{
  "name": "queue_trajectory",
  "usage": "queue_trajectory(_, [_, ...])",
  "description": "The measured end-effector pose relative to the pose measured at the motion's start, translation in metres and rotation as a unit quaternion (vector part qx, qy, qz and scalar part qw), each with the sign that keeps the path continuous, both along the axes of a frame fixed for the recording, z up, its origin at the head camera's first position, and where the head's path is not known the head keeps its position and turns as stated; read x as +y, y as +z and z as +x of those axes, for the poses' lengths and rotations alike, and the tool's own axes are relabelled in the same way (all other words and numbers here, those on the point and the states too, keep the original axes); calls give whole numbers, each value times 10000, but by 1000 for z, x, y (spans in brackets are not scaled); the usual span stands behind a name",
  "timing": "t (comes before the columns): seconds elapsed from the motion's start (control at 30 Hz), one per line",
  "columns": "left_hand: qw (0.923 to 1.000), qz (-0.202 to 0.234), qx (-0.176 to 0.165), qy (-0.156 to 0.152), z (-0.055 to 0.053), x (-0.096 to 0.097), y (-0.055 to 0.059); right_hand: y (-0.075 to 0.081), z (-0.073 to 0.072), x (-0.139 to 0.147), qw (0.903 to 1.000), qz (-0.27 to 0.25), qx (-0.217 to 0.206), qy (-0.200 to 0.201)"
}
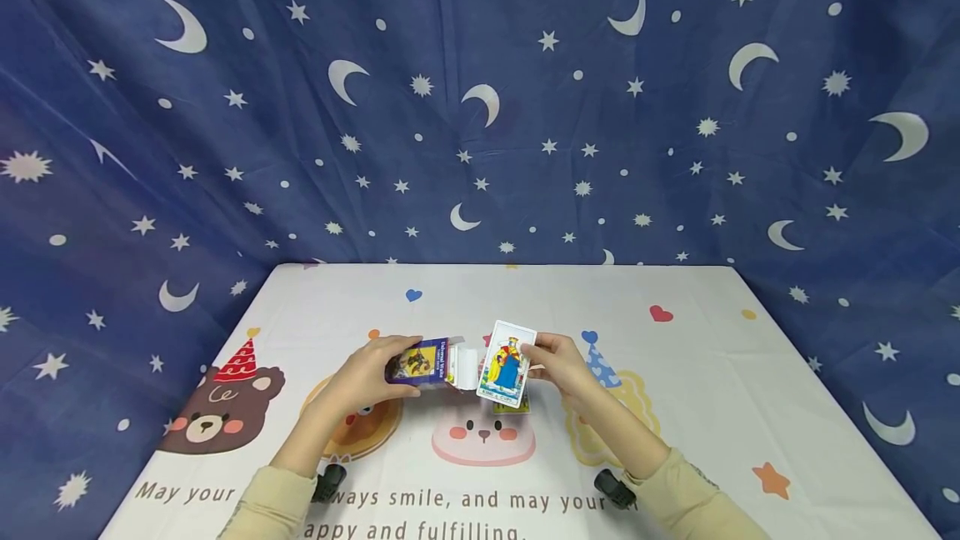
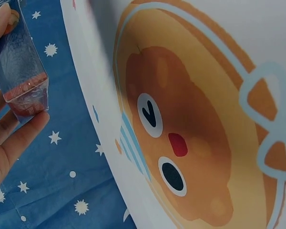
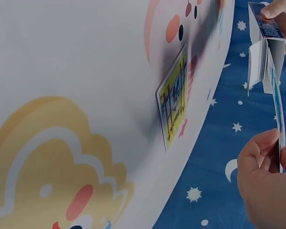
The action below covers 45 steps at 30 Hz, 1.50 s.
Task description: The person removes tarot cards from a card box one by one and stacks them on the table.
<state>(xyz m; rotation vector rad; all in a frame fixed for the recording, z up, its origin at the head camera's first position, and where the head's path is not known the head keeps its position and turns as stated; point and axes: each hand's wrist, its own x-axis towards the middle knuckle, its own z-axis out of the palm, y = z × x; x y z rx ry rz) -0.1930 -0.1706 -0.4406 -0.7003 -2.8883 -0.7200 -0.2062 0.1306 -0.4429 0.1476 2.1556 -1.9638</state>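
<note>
My left hand (image 1: pixel 367 375) grips a dark blue tarot card box (image 1: pixel 422 362) with a yellow picture on its front. The box's white flap (image 1: pixel 467 368) stands open and faces right. In the left wrist view, fingers and thumb hold the box (image 2: pixel 24 71) around its shiny wrapped end. My right hand (image 1: pixel 564 363) pinches a tarot card (image 1: pixel 507 367), its robed figure facing up, by the right edge. Seen from the right wrist, the card (image 3: pixel 278 112) reaches up to the box's open end. Beneath it, on the tablecloth, lies a yellow-faced stack of cards (image 3: pixel 174 100).
A white tablecloth (image 1: pixel 600 298) with cartoon animals, hearts and printed words covers the table. Behind it hangs a blue curtain (image 1: pixel 525 173) with moons and stars. Black wrist straps show at the left cuff (image 1: pixel 327 483) and the right cuff (image 1: pixel 615 490).
</note>
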Motion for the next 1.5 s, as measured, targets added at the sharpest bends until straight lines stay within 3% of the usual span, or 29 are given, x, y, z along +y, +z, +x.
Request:
queue_trajectory(0.53, [10000, -56, 0, 60, 0, -2, 2, 1, -3, 6, 9980, 269, 398, 413])
queue_trajectory(1.13, [9999, 10, 88, 124, -1, -5, -2, -8, -12, 6, 9960, 860, -70, -220])
queue_trajectory(1.5, [9999, 7, 40, 123, 0, -5, -2, -15, -21, 8, 9964, 841, -72, 87])
